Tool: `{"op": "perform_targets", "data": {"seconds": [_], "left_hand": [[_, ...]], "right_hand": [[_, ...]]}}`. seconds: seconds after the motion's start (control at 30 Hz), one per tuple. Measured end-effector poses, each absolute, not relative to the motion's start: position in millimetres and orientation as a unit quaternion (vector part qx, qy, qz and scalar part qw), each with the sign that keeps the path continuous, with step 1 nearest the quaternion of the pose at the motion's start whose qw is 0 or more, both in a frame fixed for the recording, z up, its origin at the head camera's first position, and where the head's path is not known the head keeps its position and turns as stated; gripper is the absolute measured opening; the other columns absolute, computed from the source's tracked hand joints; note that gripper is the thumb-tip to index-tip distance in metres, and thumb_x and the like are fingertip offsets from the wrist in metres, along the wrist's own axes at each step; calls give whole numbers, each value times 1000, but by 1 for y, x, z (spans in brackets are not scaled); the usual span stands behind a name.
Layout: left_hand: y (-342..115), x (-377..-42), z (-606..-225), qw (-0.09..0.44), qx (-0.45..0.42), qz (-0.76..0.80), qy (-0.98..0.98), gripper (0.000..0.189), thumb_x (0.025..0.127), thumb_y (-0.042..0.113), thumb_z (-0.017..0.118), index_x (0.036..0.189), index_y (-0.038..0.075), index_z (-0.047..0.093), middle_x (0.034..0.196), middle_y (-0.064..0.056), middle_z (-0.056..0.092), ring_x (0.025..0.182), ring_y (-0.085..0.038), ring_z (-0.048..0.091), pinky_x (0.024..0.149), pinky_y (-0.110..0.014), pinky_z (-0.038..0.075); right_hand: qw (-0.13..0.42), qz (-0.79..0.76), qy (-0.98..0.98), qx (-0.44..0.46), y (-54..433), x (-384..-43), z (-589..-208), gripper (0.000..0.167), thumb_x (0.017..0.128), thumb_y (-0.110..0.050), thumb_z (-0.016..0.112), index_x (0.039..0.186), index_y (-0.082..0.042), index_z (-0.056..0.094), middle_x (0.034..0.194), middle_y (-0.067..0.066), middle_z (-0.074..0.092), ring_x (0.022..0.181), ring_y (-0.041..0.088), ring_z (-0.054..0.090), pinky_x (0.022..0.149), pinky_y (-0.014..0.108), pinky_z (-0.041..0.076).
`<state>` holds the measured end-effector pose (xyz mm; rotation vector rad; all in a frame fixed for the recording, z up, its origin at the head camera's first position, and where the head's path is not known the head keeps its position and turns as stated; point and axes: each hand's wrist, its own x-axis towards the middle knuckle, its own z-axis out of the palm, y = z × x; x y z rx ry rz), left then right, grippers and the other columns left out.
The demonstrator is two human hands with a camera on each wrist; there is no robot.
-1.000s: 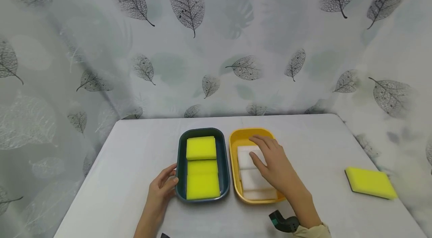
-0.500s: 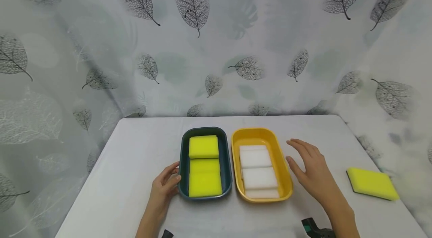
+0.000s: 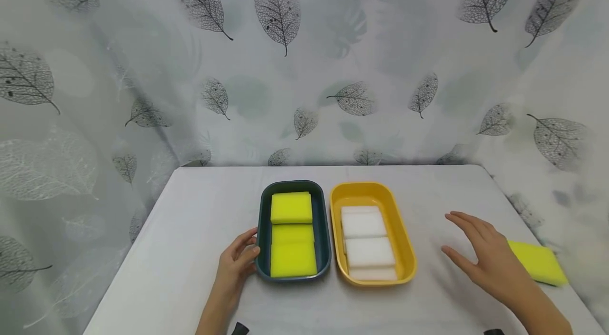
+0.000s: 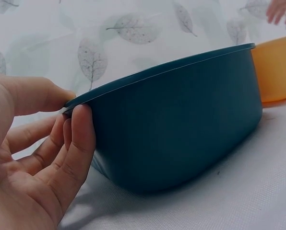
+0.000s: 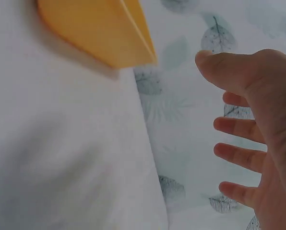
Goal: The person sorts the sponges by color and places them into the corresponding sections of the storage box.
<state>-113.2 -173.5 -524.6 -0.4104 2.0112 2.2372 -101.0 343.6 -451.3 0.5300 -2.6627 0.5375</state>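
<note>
My left hand (image 3: 234, 261) pinches the left rim of a dark teal tray (image 3: 294, 279), thumb on top and fingers below the lip, as the left wrist view shows. Several yellow sponges (image 3: 291, 208) lie in a column inside it. Beside it stands a yellow tray (image 3: 409, 266) with several white sponges (image 3: 370, 251) in it. Off to the right of that tray my right hand (image 3: 490, 258) hovers over the table, fingers spread and nothing in them. Partly behind this hand lies a single yellow sponge (image 3: 542, 263).
Both trays stand side by side on a white-covered table (image 3: 209, 197). A leaf-patterned curtain (image 3: 314, 60) surrounds the table at the back and sides. The table's right edge runs close past the lone sponge.
My right hand has moved from above the white sponges rightwards, out past the yellow tray to near the lone yellow sponge. The left hand stays on the teal tray's rim.
</note>
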Motion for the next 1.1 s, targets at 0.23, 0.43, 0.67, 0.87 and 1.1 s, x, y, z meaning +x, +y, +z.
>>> {"op": "perform_targets", "data": {"seconds": [0.23,0.43,0.67,0.87,1.1], "left_hand": [[-173,-113,-524,50,-130,745,653,50,95,20,73,143,14,61,119,-6,58,89,-13,61,68,-26,55],[-173,-112,-525,52,-136,747,649,50,94,19,73,143,15,61,119,-6,58,89,-13,61,68,-26,55],[-173,-113,-524,54,-135,744,652,50,95,20,73,143,16,62,120,-6,58,89,-12,61,68,-25,54],[-174,-114,-524,54,-136,744,652,51,94,19,73,143,14,61,119,-6,58,87,-11,60,67,-25,55],[-174,-114,-524,55,-136,740,656,51,94,20,73,143,15,61,120,-6,58,89,-12,61,68,-25,55]], "right_hand": [[187,156,-949,200,392,-96,-463,88,70,-23,95,147,-9,54,140,17,57,119,38,52,107,47,38],[216,140,-943,209,420,-95,-473,95,61,-22,97,145,-7,57,134,20,60,113,38,53,116,35,34],[181,99,-963,175,447,-93,-475,98,66,-30,95,149,-5,49,134,25,56,114,51,51,83,69,43],[133,49,-981,134,466,-96,-480,115,65,-38,95,158,-7,35,139,30,49,123,52,41,89,75,40],[74,17,-993,94,487,-96,-488,115,67,-37,94,158,-4,31,140,33,45,119,56,42,87,81,40]]}}
